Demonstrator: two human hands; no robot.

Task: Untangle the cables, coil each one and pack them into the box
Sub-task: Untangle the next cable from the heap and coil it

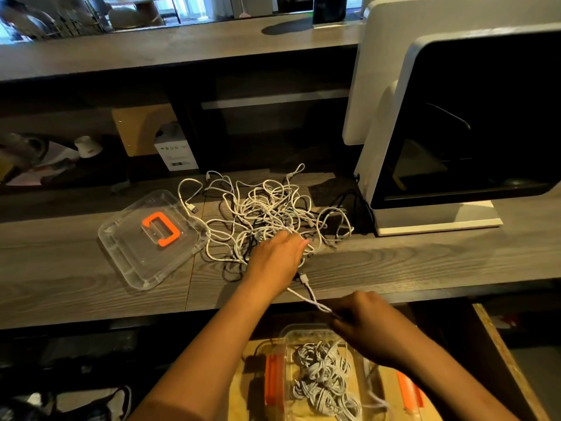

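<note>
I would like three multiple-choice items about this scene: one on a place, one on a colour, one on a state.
1. Where does the lid lie?
A. left of the tangle
B. on the box
C. under the monitor

2. What colour is the lid's handle?
A. blue
B. orange
C. green

3. What is the right hand doing?
A. resting empty
B. lifting the lid
C. holding a cable

Answers: 1 A, the lid sits on the desk left of the tangle; 2 B, the handle is orange; 3 C, a white cable runs into its fingers while the left hand is in the tangle.
</note>
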